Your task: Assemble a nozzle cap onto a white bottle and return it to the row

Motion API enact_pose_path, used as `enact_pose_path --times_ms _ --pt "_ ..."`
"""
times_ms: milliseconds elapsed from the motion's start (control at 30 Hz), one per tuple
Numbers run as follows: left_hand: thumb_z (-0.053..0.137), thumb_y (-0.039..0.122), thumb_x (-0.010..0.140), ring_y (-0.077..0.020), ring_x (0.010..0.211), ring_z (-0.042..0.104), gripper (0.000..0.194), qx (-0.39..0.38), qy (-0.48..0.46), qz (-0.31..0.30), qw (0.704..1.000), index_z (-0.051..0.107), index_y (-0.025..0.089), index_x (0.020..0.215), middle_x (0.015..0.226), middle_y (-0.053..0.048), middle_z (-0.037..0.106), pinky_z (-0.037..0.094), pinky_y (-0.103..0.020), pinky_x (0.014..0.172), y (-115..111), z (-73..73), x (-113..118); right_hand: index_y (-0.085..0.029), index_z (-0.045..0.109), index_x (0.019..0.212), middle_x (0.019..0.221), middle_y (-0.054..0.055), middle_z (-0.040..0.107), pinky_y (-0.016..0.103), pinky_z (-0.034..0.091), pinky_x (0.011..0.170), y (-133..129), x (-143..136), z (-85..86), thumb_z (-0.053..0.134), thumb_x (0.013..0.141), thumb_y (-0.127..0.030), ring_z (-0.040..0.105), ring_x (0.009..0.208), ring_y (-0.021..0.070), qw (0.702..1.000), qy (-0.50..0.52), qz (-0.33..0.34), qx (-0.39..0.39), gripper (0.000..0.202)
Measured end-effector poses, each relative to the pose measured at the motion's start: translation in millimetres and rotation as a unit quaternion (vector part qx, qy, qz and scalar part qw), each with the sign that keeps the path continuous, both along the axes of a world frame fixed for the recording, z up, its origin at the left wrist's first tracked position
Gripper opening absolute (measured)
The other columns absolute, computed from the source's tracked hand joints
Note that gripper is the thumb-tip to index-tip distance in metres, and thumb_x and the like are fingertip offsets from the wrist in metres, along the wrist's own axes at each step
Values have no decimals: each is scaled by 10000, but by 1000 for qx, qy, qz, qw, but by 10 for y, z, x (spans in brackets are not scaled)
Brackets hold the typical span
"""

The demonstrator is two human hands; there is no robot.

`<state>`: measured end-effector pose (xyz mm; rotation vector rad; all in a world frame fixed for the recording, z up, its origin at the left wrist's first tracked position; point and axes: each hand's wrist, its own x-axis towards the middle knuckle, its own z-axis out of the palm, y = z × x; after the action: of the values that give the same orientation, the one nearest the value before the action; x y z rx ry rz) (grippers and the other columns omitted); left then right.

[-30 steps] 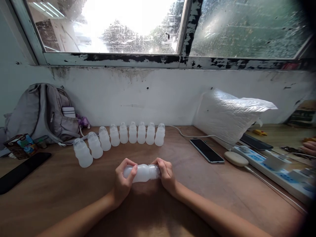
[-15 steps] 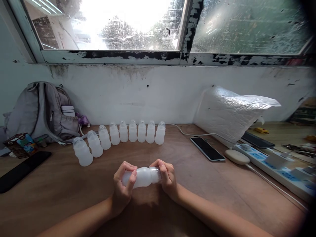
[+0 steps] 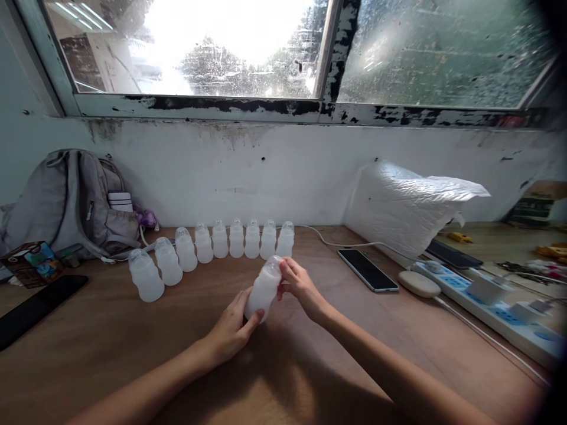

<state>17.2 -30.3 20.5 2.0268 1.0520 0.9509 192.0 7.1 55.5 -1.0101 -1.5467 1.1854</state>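
A frosted white bottle (image 3: 264, 289) with a clear cap is held tilted above the brown table (image 3: 177, 330), its cap end up and to the right. My left hand (image 3: 234, 324) is closed around its lower part, thumb across the front near the base. The fingers of my right hand (image 3: 296, 283) pinch the bottle at its capped end. Behind it, several similar capped bottles (image 3: 220, 239) stand upright in a curved row, the nearest one (image 3: 147, 277) at the left. The held bottle's cap partly overlaps the view of the row's right end.
A grey backpack (image 3: 66, 200), a small carton (image 3: 35, 262) and a black flat object (image 3: 39, 310) lie left. Toward the right are a phone (image 3: 367, 270), a beige oval object (image 3: 419, 284), a power strip (image 3: 491, 313), cables and a silvery padded bag (image 3: 403, 212) against the wall.
The bottle has gone from lying level between my hands to tilted with its cap end raised. Both hands have turned with it, the right one moving up and away from me.
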Motion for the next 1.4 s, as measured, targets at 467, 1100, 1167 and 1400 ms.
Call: enact_pose_path --times_ms 467,1100,1167,1400 --pt "410 486 776 -250 1224 257 601 110 221 55 967 266 174 1269 1343 -120 268 269 -419 990 161 -269 -145 -154 545 851 742 15 563 248 378 610 261 222 -370 588 652 -380 492 659 135 947 -276 -27 162 304" --pt "336 419 824 -227 1149 365 392 157 295 52 941 464 191 1116 1243 -89 420 303 -396 960 126 -268 -111 -165 486 1012 996 94 596 305 437 678 839 988 -698 519 697 -370 582 723 172 910 -295 -243 159 378" --pt "337 416 822 -220 1139 376 386 156 296 56 941 475 184 1098 1220 -91 443 301 -386 960 125 -256 -95 -166 491 1010 978 90 604 301 438 674 869 994 -718 512 704 -369 583 716 168 906 -303 -244 168 368" --pt "279 442 832 -199 1218 285 450 126 329 40 935 394 222 1207 1319 -66 350 209 -373 1009 129 -251 -79 -176 508 1030 976 79 619 276 432 701 914 990 -739 494 739 -357 591 776 167 897 -333 -244 156 343"
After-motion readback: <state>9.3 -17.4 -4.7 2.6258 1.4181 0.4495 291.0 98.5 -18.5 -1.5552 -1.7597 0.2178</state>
